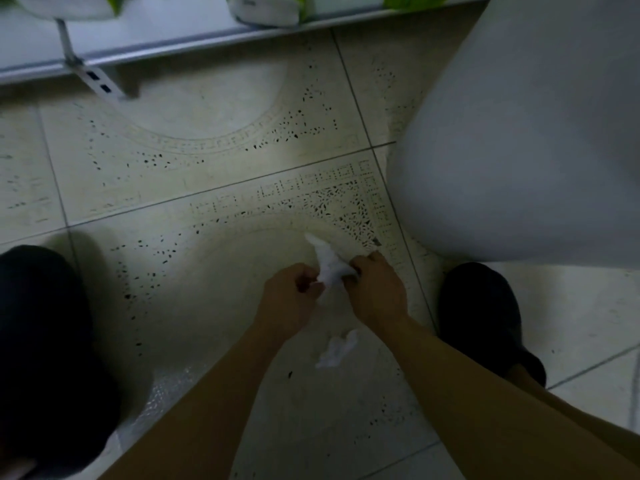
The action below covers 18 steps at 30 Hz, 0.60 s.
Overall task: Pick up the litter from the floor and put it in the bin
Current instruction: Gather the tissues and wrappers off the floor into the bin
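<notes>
— While both hands are low over the floor, what does each grip hold?
— The left hand (pixel 289 299) and the right hand (pixel 375 289) are both closed on one crumpled white tissue (pixel 329 263); its upper end sticks out above the fingers.
— Is there more litter?
— Yes, a second white tissue piece (pixel 337 349) lies on the tiled floor (pixel 207 174), just under the hands, between the forearms.
— And around them?
— A dark shoe (pixel 481 320) stands to the right, a large white rounded object (pixel 519 133) behind it. Whether that is the bin, I cannot tell. A metal shelf (pixel 173 43) runs along the top.
</notes>
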Each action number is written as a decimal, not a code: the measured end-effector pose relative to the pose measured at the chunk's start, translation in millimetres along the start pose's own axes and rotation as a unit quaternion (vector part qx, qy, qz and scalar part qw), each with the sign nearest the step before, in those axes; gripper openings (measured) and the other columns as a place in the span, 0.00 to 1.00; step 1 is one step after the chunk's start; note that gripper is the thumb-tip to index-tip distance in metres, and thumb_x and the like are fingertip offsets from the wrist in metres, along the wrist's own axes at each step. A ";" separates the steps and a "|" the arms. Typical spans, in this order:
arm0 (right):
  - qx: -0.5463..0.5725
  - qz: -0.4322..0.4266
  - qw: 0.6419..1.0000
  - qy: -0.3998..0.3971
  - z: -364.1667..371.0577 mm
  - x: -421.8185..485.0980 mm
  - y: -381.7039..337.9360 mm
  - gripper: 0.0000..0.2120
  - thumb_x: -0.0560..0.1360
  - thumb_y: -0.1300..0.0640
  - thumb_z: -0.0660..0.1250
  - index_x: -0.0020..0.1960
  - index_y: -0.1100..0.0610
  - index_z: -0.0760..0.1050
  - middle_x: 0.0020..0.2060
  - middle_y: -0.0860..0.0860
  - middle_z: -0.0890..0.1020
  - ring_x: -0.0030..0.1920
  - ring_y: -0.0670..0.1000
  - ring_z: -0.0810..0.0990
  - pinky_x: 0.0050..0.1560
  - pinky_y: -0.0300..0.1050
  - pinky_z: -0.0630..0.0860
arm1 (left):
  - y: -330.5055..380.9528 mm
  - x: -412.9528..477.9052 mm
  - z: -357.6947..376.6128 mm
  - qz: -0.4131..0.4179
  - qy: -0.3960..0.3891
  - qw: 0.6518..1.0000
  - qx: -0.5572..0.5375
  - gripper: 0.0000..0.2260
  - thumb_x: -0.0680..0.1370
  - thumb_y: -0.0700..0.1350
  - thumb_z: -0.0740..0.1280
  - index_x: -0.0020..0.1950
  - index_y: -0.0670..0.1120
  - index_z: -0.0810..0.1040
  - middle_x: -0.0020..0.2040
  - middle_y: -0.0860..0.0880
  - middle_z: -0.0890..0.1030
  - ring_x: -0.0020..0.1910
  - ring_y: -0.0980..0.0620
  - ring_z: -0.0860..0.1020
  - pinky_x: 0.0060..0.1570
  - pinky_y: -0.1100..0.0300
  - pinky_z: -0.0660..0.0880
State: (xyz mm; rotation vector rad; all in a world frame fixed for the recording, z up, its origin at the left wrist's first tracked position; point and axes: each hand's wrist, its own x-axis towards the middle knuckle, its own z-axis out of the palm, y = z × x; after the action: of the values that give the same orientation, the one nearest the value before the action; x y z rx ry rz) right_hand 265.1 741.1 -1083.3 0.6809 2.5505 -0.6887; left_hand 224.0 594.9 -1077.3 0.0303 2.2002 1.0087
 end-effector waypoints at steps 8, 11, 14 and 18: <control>0.097 -0.038 0.991 -0.088 -44.0 -2.5 -5.8 0.18 0.76 0.50 0.64 0.32 0.58 0.77 0.29 0.55 0.79 0.29 0.52 0.75 0.31 0.40 0.68 | 6.5 -8.0 -24.6 -0.009 0.049 0.999 0.021 0.06 0.78 0.45 0.64 0.45 0.43 0.76 0.35 0.50 0.74 0.33 0.53 0.72 0.29 0.63 0.62; 0.134 -0.031 0.987 -0.082 -63.3 -12.4 -13.8 0.19 0.78 0.48 0.61 0.39 0.61 0.81 0.35 0.57 0.84 0.37 0.56 0.82 0.37 0.42 0.75 | 21.5 -16.4 -39.6 -0.027 0.073 0.996 -0.032 0.05 0.78 0.44 0.63 0.48 0.43 0.75 0.42 0.46 0.78 0.39 0.47 0.77 0.32 0.62 0.68; 0.136 -0.024 0.989 -0.047 -84.9 -26.5 -21.4 0.18 0.78 0.47 0.60 0.38 0.56 0.81 0.35 0.54 0.84 0.37 0.54 0.83 0.37 0.40 0.75 | 40.6 -32.3 -62.0 -0.015 0.105 0.994 -0.031 0.03 0.77 0.42 0.62 0.47 0.44 0.75 0.40 0.46 0.78 0.37 0.49 0.76 0.32 0.60 0.70; 0.153 -0.035 0.988 0.002 -124.6 -51.1 -34.8 0.16 0.77 0.47 0.62 0.33 0.49 0.78 0.32 0.52 0.83 0.35 0.52 0.83 0.38 0.43 0.78 | 73.6 -61.4 -101.8 -0.035 0.181 0.972 -0.144 0.02 0.74 0.40 0.64 0.45 0.44 0.76 0.43 0.43 0.82 0.43 0.42 0.81 0.46 0.46 0.80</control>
State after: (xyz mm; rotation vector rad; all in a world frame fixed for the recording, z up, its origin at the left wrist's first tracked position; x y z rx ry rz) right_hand 255.0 765.9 -946.8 0.6902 2.5059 -1.1195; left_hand 189.3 561.3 -946.0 -0.3897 2.3285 1.3685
